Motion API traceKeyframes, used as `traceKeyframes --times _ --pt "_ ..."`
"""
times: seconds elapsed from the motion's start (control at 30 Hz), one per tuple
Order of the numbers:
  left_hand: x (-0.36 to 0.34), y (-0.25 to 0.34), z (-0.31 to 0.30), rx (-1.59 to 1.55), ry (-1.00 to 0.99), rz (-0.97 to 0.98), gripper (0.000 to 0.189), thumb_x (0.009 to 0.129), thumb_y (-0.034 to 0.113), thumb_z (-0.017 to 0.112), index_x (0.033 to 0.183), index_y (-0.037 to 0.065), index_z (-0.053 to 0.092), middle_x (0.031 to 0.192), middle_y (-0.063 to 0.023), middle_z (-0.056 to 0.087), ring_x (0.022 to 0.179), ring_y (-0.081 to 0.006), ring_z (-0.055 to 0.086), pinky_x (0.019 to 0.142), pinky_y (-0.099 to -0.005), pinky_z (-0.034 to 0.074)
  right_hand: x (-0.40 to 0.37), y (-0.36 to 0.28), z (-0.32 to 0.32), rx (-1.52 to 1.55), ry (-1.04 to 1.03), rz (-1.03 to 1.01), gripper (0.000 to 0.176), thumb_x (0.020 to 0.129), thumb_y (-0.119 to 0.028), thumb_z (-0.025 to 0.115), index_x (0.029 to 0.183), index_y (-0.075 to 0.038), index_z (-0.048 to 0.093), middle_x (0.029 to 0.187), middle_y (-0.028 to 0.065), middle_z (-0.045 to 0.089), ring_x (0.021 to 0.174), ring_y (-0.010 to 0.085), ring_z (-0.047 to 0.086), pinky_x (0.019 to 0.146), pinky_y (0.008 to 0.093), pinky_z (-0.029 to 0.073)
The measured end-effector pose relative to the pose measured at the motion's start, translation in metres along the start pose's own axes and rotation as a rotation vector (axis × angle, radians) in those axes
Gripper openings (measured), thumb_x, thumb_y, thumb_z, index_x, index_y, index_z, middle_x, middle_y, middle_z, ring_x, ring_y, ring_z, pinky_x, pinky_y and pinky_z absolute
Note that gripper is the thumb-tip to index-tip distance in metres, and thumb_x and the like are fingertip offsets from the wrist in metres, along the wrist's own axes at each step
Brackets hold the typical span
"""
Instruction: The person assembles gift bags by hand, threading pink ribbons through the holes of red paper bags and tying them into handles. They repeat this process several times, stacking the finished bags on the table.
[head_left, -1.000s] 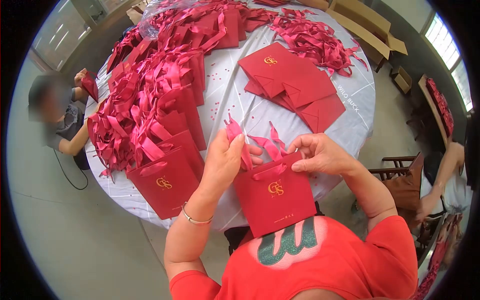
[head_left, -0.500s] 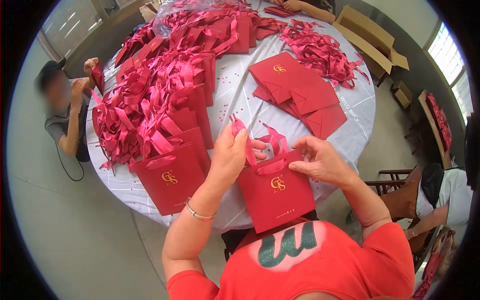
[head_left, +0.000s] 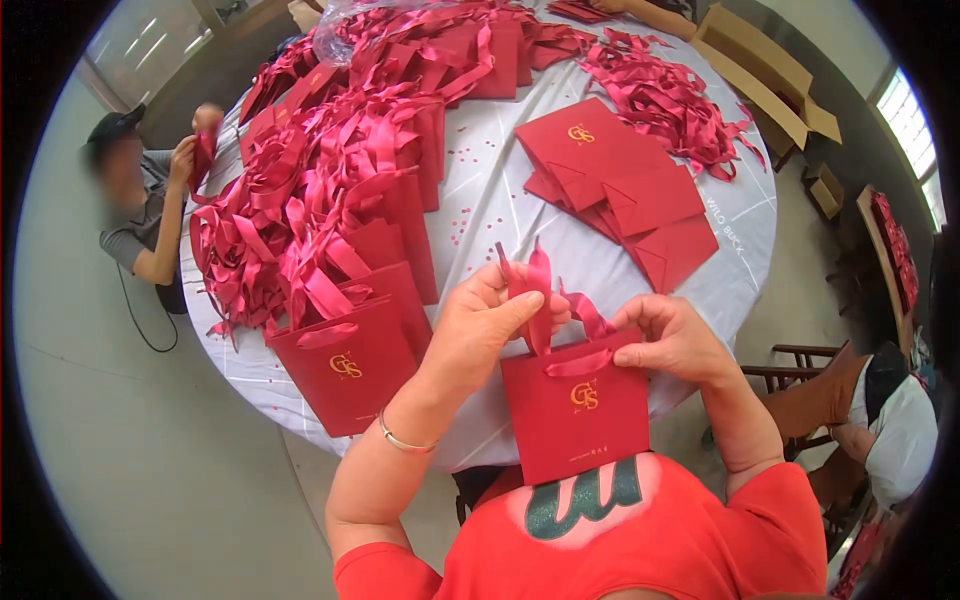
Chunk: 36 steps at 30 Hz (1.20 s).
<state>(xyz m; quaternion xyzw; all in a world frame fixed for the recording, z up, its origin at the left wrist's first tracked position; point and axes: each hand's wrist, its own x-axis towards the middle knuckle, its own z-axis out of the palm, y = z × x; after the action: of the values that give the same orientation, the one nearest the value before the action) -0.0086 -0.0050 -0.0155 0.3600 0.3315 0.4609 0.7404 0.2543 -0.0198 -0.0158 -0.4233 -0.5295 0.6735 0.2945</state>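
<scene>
A red paper gift bag (head_left: 575, 425) with a gold monogram hangs upright in front of my shirt, over the table's near edge. My right hand (head_left: 670, 340) pinches its top right corner, thumb on the front. In my left hand (head_left: 490, 320), closed above the bag's top left, is a pink ribbon (head_left: 540, 280) whose end stands up past the fingers. Another ribbon loop shows between the hands at the bag's top. Left of my left forearm lies a stack of finished-looking bags (head_left: 345, 385) with ribbon handles.
A big heap of ribboned bags (head_left: 300, 200) covers the left of the white-clothed round table (head_left: 470, 230). Flat red bags (head_left: 620, 180) and loose ribbons (head_left: 665, 100) lie at right. One person (head_left: 150, 210) works at left, others at the far edge and right. A cardboard box (head_left: 765, 75) stands beyond.
My left hand has turned and now grips the ribbon with fingers curled in; the ribbon end stands higher. The camera view has shifted slightly. My right hand still holds the bag's corner.
</scene>
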Motion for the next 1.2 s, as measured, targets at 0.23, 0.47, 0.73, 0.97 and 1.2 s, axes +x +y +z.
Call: traceKeyframes --times 0.23,0.47,0.73,0.97,1.2 --pt "-0.001 0.007 0.004 -0.094 0.001 0.139 0.01 0.098 0.008 0.056 0.106 0.003 0.054 0.097 -0.0158 0.07 0.09 -0.0283 0.07 0.083 -0.0424 0.059 0.004 -0.004 0.002 -0.008 -0.011 0.016 0.031 0.081 0.0 0.077 0.108 0.001 0.062 0.094 0.0031 0.069 0.083 0.0072 0.064 0.07 0.0225 0.053" --pt "-0.002 0.003 0.004 0.217 0.124 0.103 0.022 0.102 0.015 0.051 0.117 -0.001 0.05 0.109 -0.0175 0.067 0.101 -0.025 0.067 0.089 -0.0369 0.055 0.005 0.003 0.003 0.007 0.029 -0.041 0.034 0.08 0.0 0.077 0.11 0.0 0.061 0.09 0.0031 0.069 0.077 0.0055 0.064 0.062 0.0203 0.051" --pt "-0.016 0.016 0.018 0.519 -0.031 -0.185 0.051 0.089 0.009 0.069 0.128 -0.006 0.041 0.105 -0.0129 0.066 0.094 -0.0154 0.064 0.077 -0.0275 0.051 -0.002 0.008 -0.008 -0.111 0.161 -0.131 0.036 0.083 0.005 0.072 0.114 0.0 0.058 0.099 0.0043 0.067 0.089 0.0088 0.064 0.077 0.0223 0.052" --pt "-0.011 0.002 0.009 0.504 -0.205 -0.239 0.044 0.084 -0.011 0.064 0.126 -0.004 0.05 0.123 -0.0104 0.06 0.11 -0.0154 0.059 0.098 -0.0309 0.049 -0.002 -0.011 -0.004 -0.396 0.144 -0.256 0.013 0.085 -0.005 0.073 0.097 -0.001 0.069 0.089 0.0029 0.066 0.079 0.0096 0.062 0.068 0.0246 0.049" --pt "-0.017 -0.006 0.015 0.547 -0.276 -0.034 0.041 0.082 -0.01 0.063 0.121 -0.005 0.053 0.117 -0.0116 0.063 0.111 -0.018 0.06 0.095 -0.0313 0.05 0.019 -0.03 -0.012 -0.623 -0.009 -0.105 0.018 0.085 -0.019 0.074 0.081 -0.002 0.07 0.075 0.0021 0.064 0.07 0.0082 0.059 0.06 0.0269 0.044"
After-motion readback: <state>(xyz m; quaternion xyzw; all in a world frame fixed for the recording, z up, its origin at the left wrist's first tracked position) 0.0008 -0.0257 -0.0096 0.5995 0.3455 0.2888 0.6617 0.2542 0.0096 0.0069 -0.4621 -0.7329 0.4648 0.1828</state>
